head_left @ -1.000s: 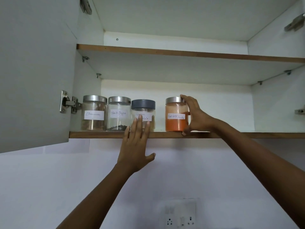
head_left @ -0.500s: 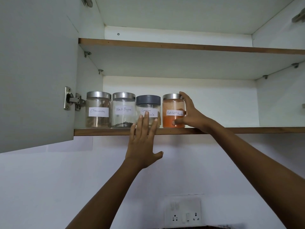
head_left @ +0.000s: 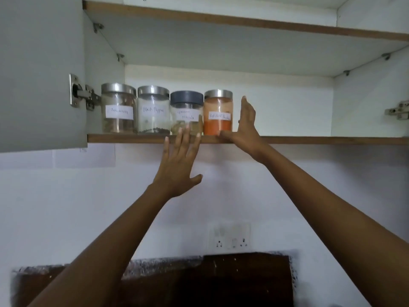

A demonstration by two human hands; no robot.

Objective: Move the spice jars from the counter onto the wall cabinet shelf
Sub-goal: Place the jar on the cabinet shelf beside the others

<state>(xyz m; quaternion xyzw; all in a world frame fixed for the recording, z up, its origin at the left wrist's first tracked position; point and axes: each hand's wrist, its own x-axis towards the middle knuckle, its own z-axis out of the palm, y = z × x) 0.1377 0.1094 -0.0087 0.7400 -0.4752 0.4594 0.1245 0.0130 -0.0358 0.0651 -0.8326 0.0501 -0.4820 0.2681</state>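
Several labelled glass spice jars stand in a row on the lower cabinet shelf [head_left: 309, 140]: a cinnamon jar [head_left: 118, 108], a black pepper jar [head_left: 153, 110], a garam masala jar [head_left: 186, 111] with a dark lid, and an orange red chilli powder jar [head_left: 218, 111]. My right hand [head_left: 244, 127] is open beside the chilli jar's right side, thumb at its base, fingers apart from the glass. My left hand [head_left: 180, 167] is open and flat, fingertips reaching the shelf edge in front of the garam masala jar.
The cabinet door [head_left: 39, 74] hangs open at the left, its hinge [head_left: 80, 93] beside the cinnamon jar. An upper shelf [head_left: 243, 21] spans above. The shelf right of the jars is bare. A wall socket [head_left: 230, 238] and a dark board [head_left: 221, 280] lie below.
My right hand slid the chilli jar left against the garam masala jar, then let go and opened. My left hand stayed at the shelf edge. The view tilted down.
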